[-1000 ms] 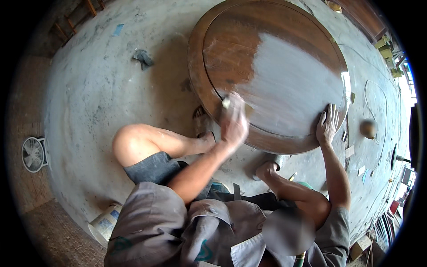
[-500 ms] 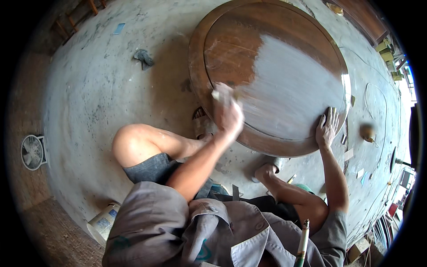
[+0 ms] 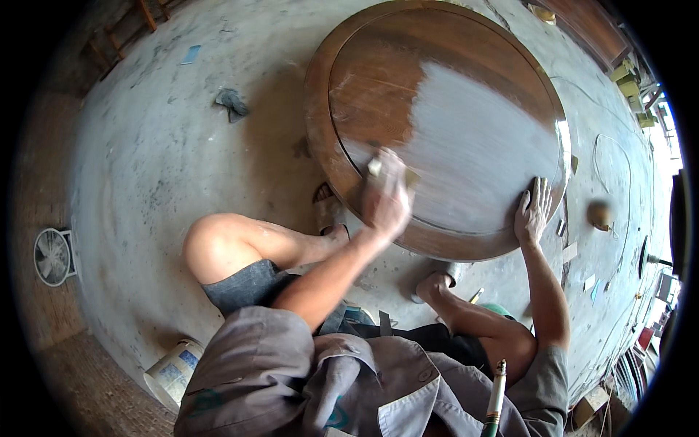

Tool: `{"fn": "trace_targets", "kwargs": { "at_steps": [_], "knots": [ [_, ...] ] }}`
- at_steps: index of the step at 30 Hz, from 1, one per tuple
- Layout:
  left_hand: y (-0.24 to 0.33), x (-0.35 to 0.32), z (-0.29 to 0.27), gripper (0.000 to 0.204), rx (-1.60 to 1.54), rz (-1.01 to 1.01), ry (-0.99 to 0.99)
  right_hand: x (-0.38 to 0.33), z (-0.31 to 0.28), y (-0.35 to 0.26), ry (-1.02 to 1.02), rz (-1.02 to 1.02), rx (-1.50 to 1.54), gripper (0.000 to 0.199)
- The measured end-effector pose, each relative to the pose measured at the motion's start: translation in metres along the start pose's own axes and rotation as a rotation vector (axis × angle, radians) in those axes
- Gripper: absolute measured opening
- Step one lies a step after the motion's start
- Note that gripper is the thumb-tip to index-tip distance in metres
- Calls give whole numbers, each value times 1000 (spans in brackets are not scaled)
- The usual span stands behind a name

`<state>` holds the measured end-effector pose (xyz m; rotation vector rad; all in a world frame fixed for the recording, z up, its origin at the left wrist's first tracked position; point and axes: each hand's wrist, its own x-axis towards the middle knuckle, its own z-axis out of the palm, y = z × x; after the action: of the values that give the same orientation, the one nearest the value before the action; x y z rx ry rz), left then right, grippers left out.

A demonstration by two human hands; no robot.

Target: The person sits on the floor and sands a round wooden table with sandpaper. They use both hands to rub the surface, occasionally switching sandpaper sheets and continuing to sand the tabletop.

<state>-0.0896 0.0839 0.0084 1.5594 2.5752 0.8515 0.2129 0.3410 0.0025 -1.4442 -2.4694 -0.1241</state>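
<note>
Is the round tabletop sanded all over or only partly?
Partly: the round tabletop is pale and dusty at centre and right, dark brown at its left.

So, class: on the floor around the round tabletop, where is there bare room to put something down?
The concrete floor is bare between the rag, fan and tabletop. It is crowded right of the right hand, with scattered scraps.

Grey concrete floor (image 3: 160, 167), dusty and stained. Resting directly on it: a round wooden tabletop (image 3: 444, 124), a crumpled grey rag (image 3: 231, 103), a small fan (image 3: 52, 256), a paint bucket (image 3: 173, 370).
</note>
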Motion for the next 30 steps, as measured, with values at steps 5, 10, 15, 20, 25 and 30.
{"fn": "trace_targets", "kwargs": {
  "at_steps": [5,10,15,20,25,30],
  "knots": [
    [-39,33,-18,59,135,-204,122,1,-6,-11,-19,10,5,54],
    [11,11,-6,71,-52,-16,-70,3,-2,-3,12,-4,22,54],
    [-54,42,-3,66,209,-219,137,-2,-3,-9,-3,-4,19,54],
    [-8,16,24,70,9,46,-53,2,0,-7,-1,-6,24,54],
    [-69,52,-1,71,190,-270,129,2,0,-16,-26,12,24,53],
    [23,23,15,62,-16,38,-56,-1,-2,-3,-1,-1,29,54]
  ]
}}
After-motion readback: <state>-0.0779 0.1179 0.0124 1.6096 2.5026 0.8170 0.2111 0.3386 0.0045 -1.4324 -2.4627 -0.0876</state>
